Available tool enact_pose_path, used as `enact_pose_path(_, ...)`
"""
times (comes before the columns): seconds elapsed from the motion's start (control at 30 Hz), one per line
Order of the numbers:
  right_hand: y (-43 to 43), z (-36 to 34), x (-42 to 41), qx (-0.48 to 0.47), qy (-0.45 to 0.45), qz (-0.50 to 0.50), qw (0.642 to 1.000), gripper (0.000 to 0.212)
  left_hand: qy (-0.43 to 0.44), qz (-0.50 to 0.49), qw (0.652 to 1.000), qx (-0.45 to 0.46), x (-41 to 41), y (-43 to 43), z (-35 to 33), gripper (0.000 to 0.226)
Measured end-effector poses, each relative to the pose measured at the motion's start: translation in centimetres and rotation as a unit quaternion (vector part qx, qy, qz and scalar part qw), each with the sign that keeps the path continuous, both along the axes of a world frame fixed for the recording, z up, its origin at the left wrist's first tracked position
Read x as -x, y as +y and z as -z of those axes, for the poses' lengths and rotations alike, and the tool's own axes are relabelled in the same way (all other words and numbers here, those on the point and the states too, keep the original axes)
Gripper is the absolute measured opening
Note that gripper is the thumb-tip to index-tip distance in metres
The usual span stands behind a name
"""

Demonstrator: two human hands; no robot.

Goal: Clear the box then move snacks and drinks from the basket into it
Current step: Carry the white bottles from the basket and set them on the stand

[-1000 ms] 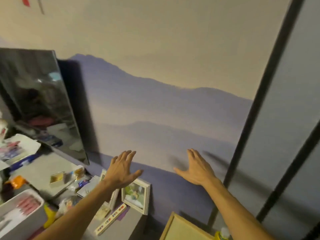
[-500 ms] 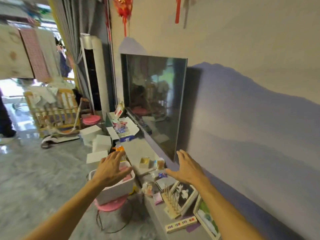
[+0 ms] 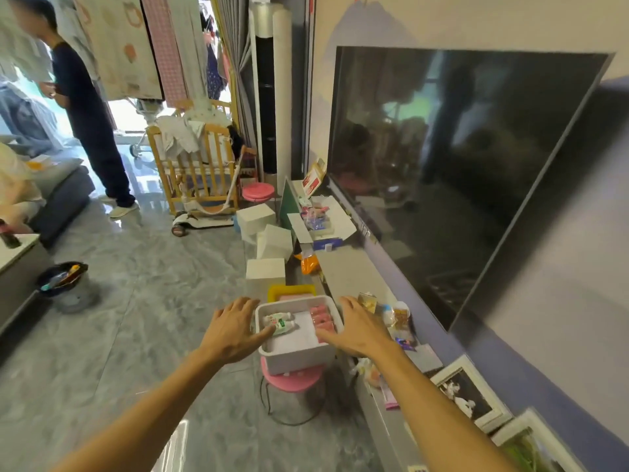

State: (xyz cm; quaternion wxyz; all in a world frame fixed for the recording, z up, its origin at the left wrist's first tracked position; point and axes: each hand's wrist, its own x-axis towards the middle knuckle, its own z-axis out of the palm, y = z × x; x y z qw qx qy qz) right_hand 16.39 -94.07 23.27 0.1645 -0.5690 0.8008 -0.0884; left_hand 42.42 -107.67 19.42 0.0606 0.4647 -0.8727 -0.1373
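A white rectangular basket point(image 3: 295, 360) stands on a pink stool point(image 3: 292, 381) next to the TV shelf. Inside lie two small white drink bottles with green labels point(image 3: 279, 322) and a row of pink packets point(image 3: 322, 320). My left hand point(image 3: 235, 330) hovers open at the basket's left rim, its fingers spread. Over the right rim my right hand point(image 3: 357, 327) is spread open, covering part of the pink packets. Neither hand holds anything. A yellow tray point(image 3: 290, 289) sits just behind the basket.
Loose snack packets point(image 3: 398, 318) lie on the grey TV shelf point(image 3: 350, 274) under a large TV point(image 3: 459, 172). White boxes point(image 3: 265, 270) stand on the floor beyond. Picture frames point(image 3: 469, 393) lean at the right. A person point(image 3: 85, 107) stands far left by a crib point(image 3: 194, 172).
The view has swung left from the wall to the room. Both open hands have come down from in front of the wall to the two sides of the white basket.
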Motion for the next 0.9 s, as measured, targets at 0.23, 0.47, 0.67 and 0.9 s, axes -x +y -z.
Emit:
enact_pose_path(0.23, -11.0, 6.6, 3.4, -0.039, -0.046, -0.006, 0.998, 0.107, -0.041, -0.008, 0.998, -0.047, 4.3, -7.7, 5.0, 0.090)
enact_pose_path(0.47, -22.1, 15.5, 8.9, -0.080, -0.094, 0.018, 0.992, 0.121, -0.112, 0.000, 0.991, -0.069, 11.8, -18.4, 10.1, 0.088)
enact_pose_path(0.67, -28.8, 23.7, 10.7, -0.139, -0.147, 0.058, 0.978, 0.104, -0.166, -0.001, 0.980, -0.106, 15.9, -26.6, 17.5, 0.082)
enact_pose_path(0.9, -35.5, 37.5, 8.3, -0.221, -0.213, 0.123, 0.944, 0.093, -0.211, 0.009, 0.966, -0.152, 17.4, -34.5, 31.7, 0.081)
